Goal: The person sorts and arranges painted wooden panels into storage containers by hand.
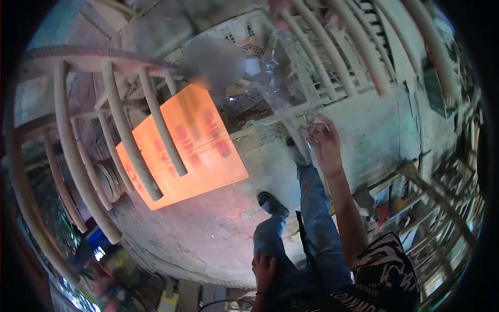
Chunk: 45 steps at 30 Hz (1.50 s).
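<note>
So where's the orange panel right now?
In the head view, the orange panel is left of centre, partly behind the pale bars, left of your shoes.

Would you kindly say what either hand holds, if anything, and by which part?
The right hand apparently pinches the near end of a blurred, pale, translucent object; the left hand, on blue denim trousers, shows nothing held.
</note>
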Each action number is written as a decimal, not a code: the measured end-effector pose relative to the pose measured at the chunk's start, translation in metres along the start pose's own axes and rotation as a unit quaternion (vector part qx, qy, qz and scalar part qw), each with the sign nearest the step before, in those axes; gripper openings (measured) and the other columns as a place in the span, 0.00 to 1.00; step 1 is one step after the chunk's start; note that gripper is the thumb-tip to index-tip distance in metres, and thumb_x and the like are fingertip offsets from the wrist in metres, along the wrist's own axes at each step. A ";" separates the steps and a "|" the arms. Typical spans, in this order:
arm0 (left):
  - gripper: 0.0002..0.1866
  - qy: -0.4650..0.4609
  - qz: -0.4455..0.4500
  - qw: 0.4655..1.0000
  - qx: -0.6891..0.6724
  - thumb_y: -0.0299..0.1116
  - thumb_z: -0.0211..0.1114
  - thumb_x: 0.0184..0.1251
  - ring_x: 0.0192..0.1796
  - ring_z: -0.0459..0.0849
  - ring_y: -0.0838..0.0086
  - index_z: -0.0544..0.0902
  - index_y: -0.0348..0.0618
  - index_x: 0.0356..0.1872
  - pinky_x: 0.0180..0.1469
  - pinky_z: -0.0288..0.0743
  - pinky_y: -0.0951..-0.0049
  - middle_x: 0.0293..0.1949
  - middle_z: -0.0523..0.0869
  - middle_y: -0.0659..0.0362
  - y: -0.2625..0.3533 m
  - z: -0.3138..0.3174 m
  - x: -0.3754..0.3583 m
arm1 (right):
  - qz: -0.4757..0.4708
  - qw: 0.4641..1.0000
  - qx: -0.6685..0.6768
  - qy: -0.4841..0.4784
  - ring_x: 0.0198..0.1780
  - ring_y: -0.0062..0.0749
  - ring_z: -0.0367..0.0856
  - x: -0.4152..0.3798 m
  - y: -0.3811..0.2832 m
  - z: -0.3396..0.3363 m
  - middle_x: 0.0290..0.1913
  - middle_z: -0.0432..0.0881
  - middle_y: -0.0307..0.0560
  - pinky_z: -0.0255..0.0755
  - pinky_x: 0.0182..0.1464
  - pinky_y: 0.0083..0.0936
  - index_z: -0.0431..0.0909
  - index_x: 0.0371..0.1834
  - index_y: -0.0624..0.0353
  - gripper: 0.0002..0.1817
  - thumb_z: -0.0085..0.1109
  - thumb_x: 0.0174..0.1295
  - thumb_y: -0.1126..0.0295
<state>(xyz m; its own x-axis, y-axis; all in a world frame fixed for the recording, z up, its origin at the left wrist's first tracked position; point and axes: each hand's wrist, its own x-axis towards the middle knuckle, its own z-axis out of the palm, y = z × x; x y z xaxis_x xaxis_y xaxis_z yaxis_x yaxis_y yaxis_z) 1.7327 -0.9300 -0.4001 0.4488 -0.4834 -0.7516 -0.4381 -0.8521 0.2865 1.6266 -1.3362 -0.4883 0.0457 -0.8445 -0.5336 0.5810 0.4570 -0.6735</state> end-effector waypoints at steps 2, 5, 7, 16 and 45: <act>0.16 -0.016 0.048 0.999 -0.016 0.41 0.60 0.56 0.61 0.62 0.50 0.77 0.45 0.43 0.59 0.58 0.54 0.58 0.67 0.46 -0.019 -0.010 0.002 | 0.002 1.000 0.013 -0.026 0.34 0.32 0.79 -0.036 -0.006 -0.011 0.44 0.75 0.47 0.73 0.32 0.20 0.64 0.54 0.61 0.21 0.47 0.55 0.84; 0.13 -0.027 0.160 0.987 -0.023 0.36 0.58 0.59 0.53 0.73 0.55 0.77 0.38 0.40 0.55 0.65 0.61 0.47 0.78 0.46 -0.060 -0.019 0.005 | -0.036 0.999 0.004 -0.025 0.33 0.30 0.79 -0.113 -0.022 -0.002 0.44 0.76 0.47 0.70 0.28 0.18 0.64 0.53 0.62 0.22 0.47 0.53 0.85; 0.13 -0.081 0.023 0.991 -0.104 0.35 0.56 0.61 0.48 0.77 0.59 0.78 0.36 0.40 0.52 0.69 0.66 0.40 0.81 0.49 -0.052 -0.038 -0.003 | -0.057 0.998 -0.002 -0.012 0.30 0.28 0.78 -0.165 -0.035 0.004 0.46 0.76 0.47 0.67 0.26 0.18 0.64 0.54 0.61 0.23 0.45 0.52 0.85; 0.21 -0.244 0.158 0.859 -0.421 0.45 0.43 0.70 0.55 0.73 0.63 0.69 0.38 0.52 0.52 0.71 0.64 0.53 0.73 0.49 0.064 -0.134 -0.084 | -0.079 0.992 0.034 -0.095 0.24 0.26 0.73 -0.378 -0.112 0.036 0.48 0.76 0.53 0.67 0.25 0.20 0.59 0.58 0.58 0.25 0.40 0.54 0.85; 0.23 -0.621 0.448 0.591 -0.253 0.41 0.45 0.68 0.48 0.76 0.62 0.75 0.24 0.42 0.51 0.67 0.66 0.47 0.77 0.46 -0.053 -0.084 -0.449 | -0.334 0.864 0.230 0.297 0.21 0.27 0.71 -0.823 -0.013 -0.257 0.19 0.70 0.40 0.67 0.25 0.22 0.73 0.39 0.64 0.07 0.47 0.59 0.78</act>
<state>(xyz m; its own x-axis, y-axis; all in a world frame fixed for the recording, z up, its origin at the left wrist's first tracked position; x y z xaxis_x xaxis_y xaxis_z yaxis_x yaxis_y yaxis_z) 1.6194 -0.6848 -0.0275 -0.8429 -0.5335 0.0702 0.3631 -0.4675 0.8060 1.3725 -0.5750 -0.1723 -0.7711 -0.5219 -0.3646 0.5844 -0.3530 -0.7307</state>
